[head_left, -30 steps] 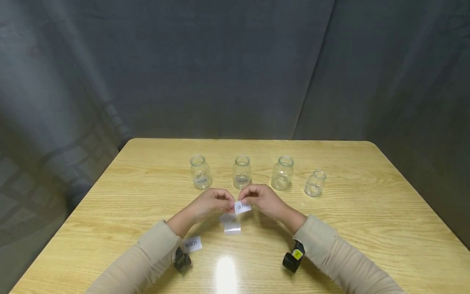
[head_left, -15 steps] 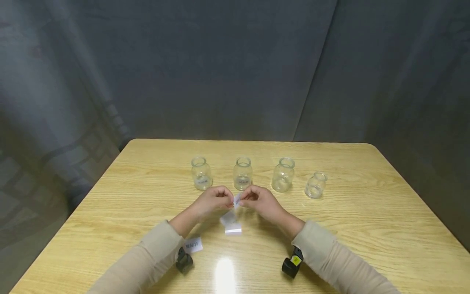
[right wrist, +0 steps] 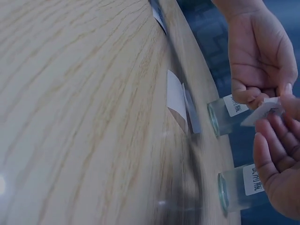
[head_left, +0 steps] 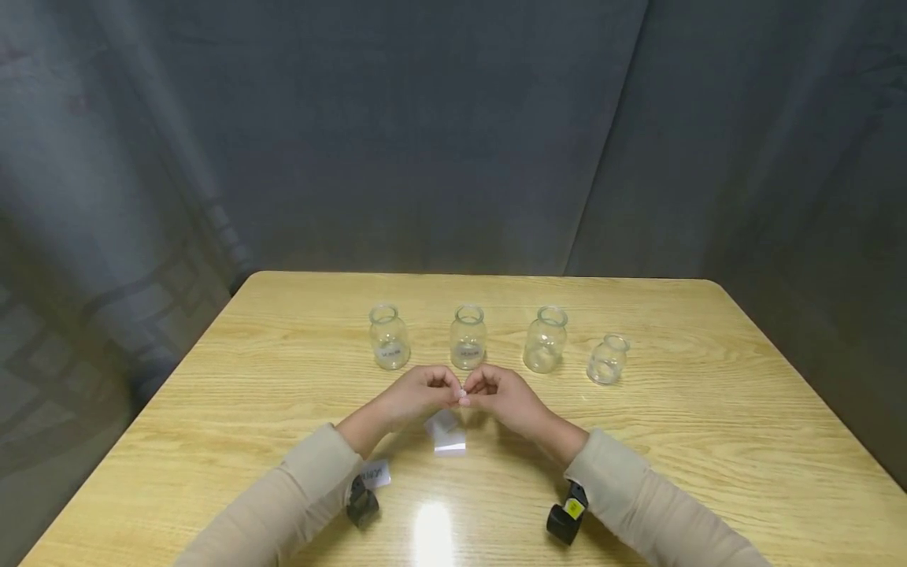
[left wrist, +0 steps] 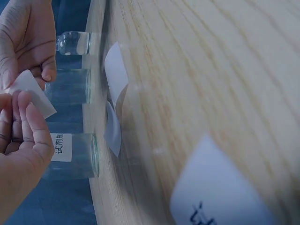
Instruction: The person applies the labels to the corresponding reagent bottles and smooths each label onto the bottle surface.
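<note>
My left hand (head_left: 418, 396) and right hand (head_left: 505, 399) meet at the fingertips above the table, just in front of the jars. Between them both pinch a small white label (left wrist: 35, 91) by thumb and fingers. Writing shows on the side of this label (right wrist: 268, 111) seen from the right wrist; mostly fingers cover it in the head view. Beyond the hands stand three glass jars in a row: a left jar (head_left: 389, 335) and a middle jar (head_left: 468, 335), each with a written label, and a jar without a visible label (head_left: 544, 339).
A smaller glass jar (head_left: 607, 360) stands at the right end of the row. Two white paper pieces (head_left: 449, 442) lie overlapping below the hands, their edges curled up. Another written label (head_left: 375, 473) lies by the left wrist camera (head_left: 362, 504). A grey curtain (head_left: 425, 142) hangs behind the table.
The label between the fingers has turned from showing its written face to a small edge in the head view. Both hands' fingertips have come closer together. The jars have not moved.
</note>
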Demonstrator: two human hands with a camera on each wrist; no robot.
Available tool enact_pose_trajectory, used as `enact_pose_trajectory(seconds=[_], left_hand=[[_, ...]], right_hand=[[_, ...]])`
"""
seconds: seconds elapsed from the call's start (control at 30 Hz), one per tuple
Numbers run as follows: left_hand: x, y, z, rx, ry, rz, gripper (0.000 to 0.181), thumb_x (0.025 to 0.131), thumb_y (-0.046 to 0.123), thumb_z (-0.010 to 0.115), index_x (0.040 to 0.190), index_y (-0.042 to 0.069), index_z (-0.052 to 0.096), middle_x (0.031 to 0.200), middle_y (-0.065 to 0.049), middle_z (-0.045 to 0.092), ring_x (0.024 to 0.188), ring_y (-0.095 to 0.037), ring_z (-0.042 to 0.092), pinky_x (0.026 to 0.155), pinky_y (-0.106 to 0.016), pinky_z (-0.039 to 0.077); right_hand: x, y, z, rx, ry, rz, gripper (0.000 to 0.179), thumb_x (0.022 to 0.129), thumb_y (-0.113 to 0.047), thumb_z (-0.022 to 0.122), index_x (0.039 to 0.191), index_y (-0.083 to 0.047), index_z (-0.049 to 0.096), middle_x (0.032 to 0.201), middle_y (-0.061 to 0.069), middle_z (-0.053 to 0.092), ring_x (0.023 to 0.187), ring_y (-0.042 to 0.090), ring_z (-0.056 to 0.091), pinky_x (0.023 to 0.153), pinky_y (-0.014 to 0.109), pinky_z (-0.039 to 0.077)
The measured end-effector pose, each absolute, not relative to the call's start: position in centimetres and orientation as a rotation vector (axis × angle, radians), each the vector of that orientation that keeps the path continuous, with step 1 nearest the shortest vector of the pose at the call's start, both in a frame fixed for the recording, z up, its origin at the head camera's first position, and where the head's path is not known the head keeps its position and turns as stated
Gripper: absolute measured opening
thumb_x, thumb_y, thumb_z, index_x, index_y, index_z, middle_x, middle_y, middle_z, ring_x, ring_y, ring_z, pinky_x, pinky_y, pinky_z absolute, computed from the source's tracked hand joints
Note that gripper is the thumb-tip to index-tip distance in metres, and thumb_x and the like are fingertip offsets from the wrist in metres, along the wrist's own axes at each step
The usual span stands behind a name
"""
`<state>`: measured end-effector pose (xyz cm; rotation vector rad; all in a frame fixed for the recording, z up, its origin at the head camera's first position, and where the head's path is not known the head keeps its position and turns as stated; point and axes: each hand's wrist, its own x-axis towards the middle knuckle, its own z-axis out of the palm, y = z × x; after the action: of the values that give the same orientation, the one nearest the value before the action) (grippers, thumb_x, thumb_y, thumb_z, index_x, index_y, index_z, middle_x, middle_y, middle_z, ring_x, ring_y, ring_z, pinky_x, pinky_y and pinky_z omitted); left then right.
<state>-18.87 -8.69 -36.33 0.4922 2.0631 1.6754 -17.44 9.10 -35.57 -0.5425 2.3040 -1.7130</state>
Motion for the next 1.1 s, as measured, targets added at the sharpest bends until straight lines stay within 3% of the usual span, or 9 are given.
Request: enact_pose_trajectory(seconds=[0.13,0.37,0.53,0.67,0.77,0.9,1.1], left_hand=[[-19.0,-8.8,-36.3,0.495,2.083,1.672,0.007,0.08,0.004,0.053,0.084,-0.002,0.054,0.079,-0.005,0.056,0.078,-0.017,0.054,0.077,-0.032,0.045],[-18.9,-8.5,-36.4,0.433,2.016,1.777,0.003,0.082,-0.004,0.047,0.082,-0.006,0.048,0.079,-0.009,0.054,0.073,-0.017,0.056,0.076,-0.035,0.047],[-18.9,-8.5,-36.6,0.368,2.053,1.761,0.006,0.078,-0.004,0.052,0.077,0.0,0.048,0.073,-0.007,0.052,0.068,-0.016,0.053,0.074,-0.037,0.047],[-19.0,-8.5,-36.6,0.351,2.057,1.754,0.01,0.075,-0.004,0.055,0.08,-0.001,0.047,0.07,-0.004,0.05,0.066,-0.014,0.051,0.072,-0.035,0.047],[-19.1,-8.4,-36.6,0.351,2.025,1.767,0.015,0.075,-0.004,0.055,0.088,-0.005,0.048,0.072,-0.004,0.05,0.067,-0.013,0.051,0.073,-0.034,0.047],[-19.1,-8.3,-36.6,0.354,1.992,1.764,0.022,0.076,-0.005,0.055,0.097,-0.009,0.049,0.078,-0.007,0.052,0.071,-0.014,0.051,0.076,-0.034,0.047],[-19.0,-8.2,-36.5,0.382,2.05,1.693,0.019,0.076,-0.003,0.055,0.095,-0.007,0.051,0.078,-0.007,0.05,0.072,-0.015,0.05,0.075,-0.033,0.047]], right_hand=[[-17.8,9.4,-36.3,-0.535,2.273,-1.768,0.014,0.076,-0.003,0.062,0.085,0.005,0.054,0.074,0.004,0.053,0.069,0.014,0.051,0.065,0.031,0.046],[-18.0,9.8,-36.8,-0.55,2.262,-1.8,0.018,0.076,0.007,0.057,0.094,0.008,0.054,0.076,0.009,0.054,0.068,0.014,0.051,0.063,0.031,0.049],[-18.2,10.3,-36.9,-0.606,2.27,-1.729,0.019,0.076,0.002,0.059,0.095,0.006,0.058,0.08,0.01,0.058,0.072,0.015,0.055,0.067,0.032,0.049],[-18.3,10.7,-37.0,-0.65,2.199,-1.724,0.021,0.076,0.001,0.06,0.096,0.007,0.056,0.083,0.012,0.06,0.078,0.025,0.058,0.069,0.03,0.049],[-18.3,10.9,-37.0,-0.693,2.201,-1.72,0.02,0.075,0.003,0.061,0.094,0.008,0.056,0.084,0.015,0.06,0.08,0.028,0.058,0.07,0.03,0.049],[-18.3,11.0,-36.9,-0.674,2.325,-1.706,0.013,0.075,0.001,0.061,0.087,0.005,0.061,0.085,0.014,0.062,0.079,0.02,0.058,0.069,0.027,0.049],[-18.3,11.2,-36.9,-0.664,2.382,-1.724,0.007,0.076,0.002,0.06,0.082,0.004,0.062,0.091,0.018,0.06,0.086,0.023,0.057,0.073,0.025,0.048]])
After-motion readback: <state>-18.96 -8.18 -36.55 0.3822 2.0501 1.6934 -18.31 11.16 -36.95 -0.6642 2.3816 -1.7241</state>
